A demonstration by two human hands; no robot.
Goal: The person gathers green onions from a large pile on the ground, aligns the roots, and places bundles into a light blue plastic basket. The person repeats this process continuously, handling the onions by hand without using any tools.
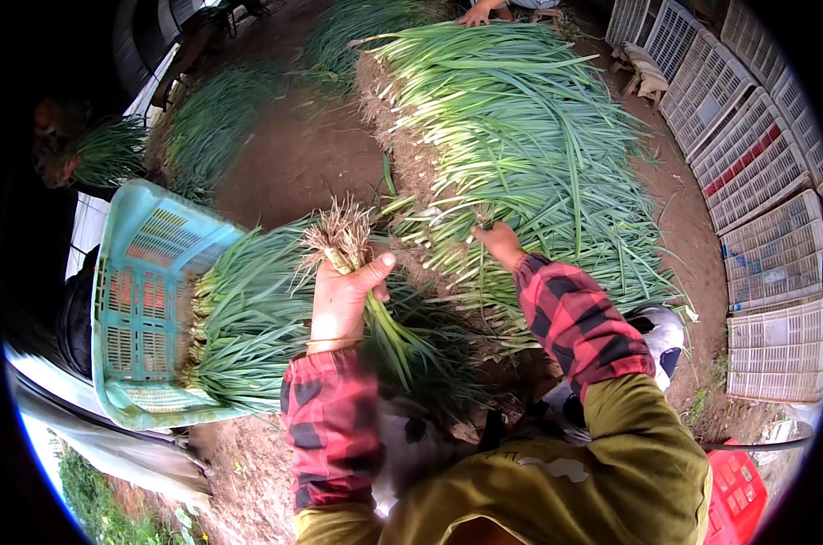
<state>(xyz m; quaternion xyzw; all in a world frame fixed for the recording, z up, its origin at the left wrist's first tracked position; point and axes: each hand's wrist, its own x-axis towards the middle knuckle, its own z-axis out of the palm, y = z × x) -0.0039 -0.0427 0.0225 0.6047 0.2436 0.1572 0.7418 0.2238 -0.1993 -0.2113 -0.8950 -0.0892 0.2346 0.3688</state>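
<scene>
My left hand (343, 300) is closed round a bunch of green onions (391, 331), its tangled brown roots pointing up and the green leaves hanging below the fist. To the right, my right hand (500, 243) reaches to the near-left edge of a broad pile of green onions (539, 136). Its fingers are bent round a green onion with a small root tuft (482, 216) beside the thumb, though the fingers are partly hidden. A teal slatted crate (139, 309) lies on its side at the left, with green onions (262, 309) in it, leaves spilling toward my left hand.
White slatted crates (775, 254) line the right side. A red crate (734, 490) sits at the lower right. Another person's hand (480, 13) touches the pile's far end. More green onions (216, 123) lie at the far left, near another person holding a bunch (112, 150).
</scene>
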